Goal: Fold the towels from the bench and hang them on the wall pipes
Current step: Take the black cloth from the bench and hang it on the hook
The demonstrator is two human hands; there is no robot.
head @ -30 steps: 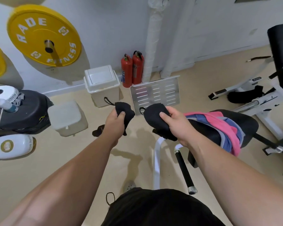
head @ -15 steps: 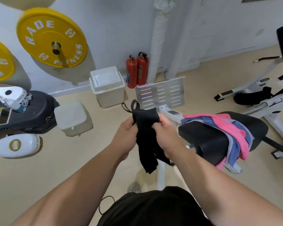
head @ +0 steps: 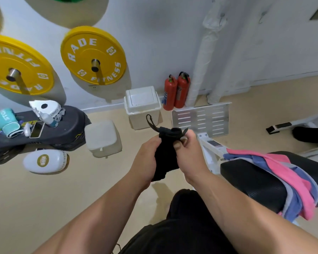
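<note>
The bench (head: 255, 182) on the right carries a heap of pink and blue towels (head: 285, 167), not yet folded. The black towel (head: 166, 153), stretched wide a second ago, is now a short, thick bundle held in mid-air, so its fold looks nearly done. The left hand (head: 145, 162) and right hand (head: 190, 158) curl tightly round it, and its loop (head: 151, 121) pokes up.

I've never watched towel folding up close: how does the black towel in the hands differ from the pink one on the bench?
The black towel is bunched narrow, held up by the left hand and right hand; the pink towel lies draped over the bench, untouched. The black towel shows a loop at its top; the pink towel shows none. The pink towel overlaps blue towels; the black towel is alone. Both are soft cloth.
</note>
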